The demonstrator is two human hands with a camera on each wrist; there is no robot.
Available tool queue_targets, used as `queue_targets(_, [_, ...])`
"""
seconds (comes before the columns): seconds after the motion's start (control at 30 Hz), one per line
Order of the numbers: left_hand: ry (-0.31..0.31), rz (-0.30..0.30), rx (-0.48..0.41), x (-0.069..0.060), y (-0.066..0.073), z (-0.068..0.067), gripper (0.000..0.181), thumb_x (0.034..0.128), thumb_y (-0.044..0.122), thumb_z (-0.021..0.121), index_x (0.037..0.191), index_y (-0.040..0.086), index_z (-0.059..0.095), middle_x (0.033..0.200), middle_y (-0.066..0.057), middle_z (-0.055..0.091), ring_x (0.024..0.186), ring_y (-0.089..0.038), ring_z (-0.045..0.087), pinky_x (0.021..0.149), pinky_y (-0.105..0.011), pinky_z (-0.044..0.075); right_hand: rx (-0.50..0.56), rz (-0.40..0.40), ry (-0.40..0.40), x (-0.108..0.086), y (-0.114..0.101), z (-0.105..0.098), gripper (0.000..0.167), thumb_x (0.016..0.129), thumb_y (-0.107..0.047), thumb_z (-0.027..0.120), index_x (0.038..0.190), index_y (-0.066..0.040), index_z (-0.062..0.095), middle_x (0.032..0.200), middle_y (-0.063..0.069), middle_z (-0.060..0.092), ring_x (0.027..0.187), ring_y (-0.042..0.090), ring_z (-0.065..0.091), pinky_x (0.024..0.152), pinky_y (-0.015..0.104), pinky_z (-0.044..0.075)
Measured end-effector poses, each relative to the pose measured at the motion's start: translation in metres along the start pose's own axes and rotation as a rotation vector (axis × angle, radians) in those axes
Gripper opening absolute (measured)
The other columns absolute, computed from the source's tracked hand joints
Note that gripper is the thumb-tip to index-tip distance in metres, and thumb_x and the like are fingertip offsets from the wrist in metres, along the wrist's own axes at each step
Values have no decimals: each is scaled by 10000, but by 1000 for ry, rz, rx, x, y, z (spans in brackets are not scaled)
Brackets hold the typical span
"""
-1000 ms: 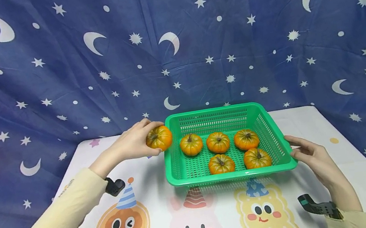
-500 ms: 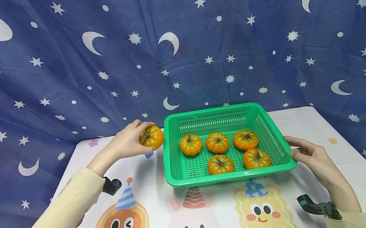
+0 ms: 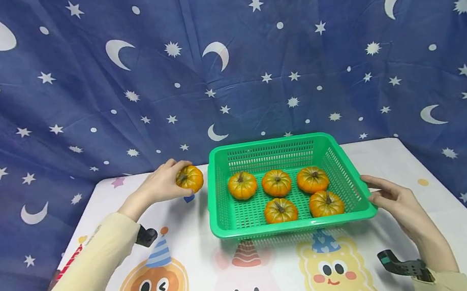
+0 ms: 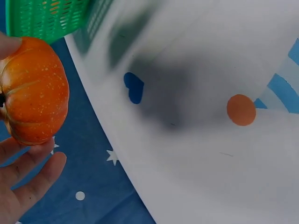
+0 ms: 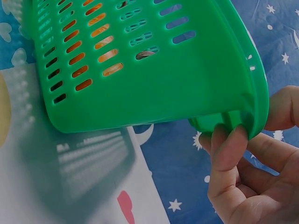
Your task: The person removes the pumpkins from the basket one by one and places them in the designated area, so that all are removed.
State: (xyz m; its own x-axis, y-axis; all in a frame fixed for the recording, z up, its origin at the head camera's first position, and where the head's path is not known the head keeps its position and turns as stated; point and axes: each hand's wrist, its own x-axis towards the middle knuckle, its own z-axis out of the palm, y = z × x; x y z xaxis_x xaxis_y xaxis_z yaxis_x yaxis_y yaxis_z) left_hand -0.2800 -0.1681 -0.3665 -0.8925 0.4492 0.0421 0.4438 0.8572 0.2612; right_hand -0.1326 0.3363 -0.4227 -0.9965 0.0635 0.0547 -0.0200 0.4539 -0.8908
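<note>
In the head view my left hand (image 3: 159,183) grips a small orange pumpkin (image 3: 189,179), held above the table just left of the green basket (image 3: 295,225). The left wrist view shows the pumpkin (image 4: 37,91) between thumb and fingers, with the basket wall (image 4: 46,18) behind it. My right hand (image 3: 407,211) holds the basket's right rim; the right wrist view shows its fingers (image 5: 229,151) curled under the rim and the thumb on the other side. Several pumpkins (image 3: 276,183) lie inside the basket.
The table (image 3: 204,274) has a white cover printed with cartoon figures. A blue curtain (image 3: 245,51) with moons and stars hangs behind it. Red print (image 3: 70,263) shows beside the left sleeve (image 3: 86,288).
My left hand has moved left with the pumpkin, away from the basket's left rim. My right hand stays at the basket's right side.
</note>
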Motion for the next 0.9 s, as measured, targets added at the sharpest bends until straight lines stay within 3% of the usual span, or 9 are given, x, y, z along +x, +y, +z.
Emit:
queue_targets(0.67, [-34,-45,-1,18,-16,30,722,700,402,747,1331,125,533,1041,-130,548,847,-248,550,662,-344,446,-11,18,-1,0,0,0,526,967,-145,530,1453,-8,381,1155,-213,497,881,-23,583,771,120,460])
queue_targets(0.9, [-56,-76,-11,19,-23,41,715,717,397,732,1336,105,525,1205,-224,536,974,-333,591,743,-452,495,1,23,1,1,1,1,523,959,-128,535,1447,-9,391,1145,-216,505,874,-18,582,767,130,470])
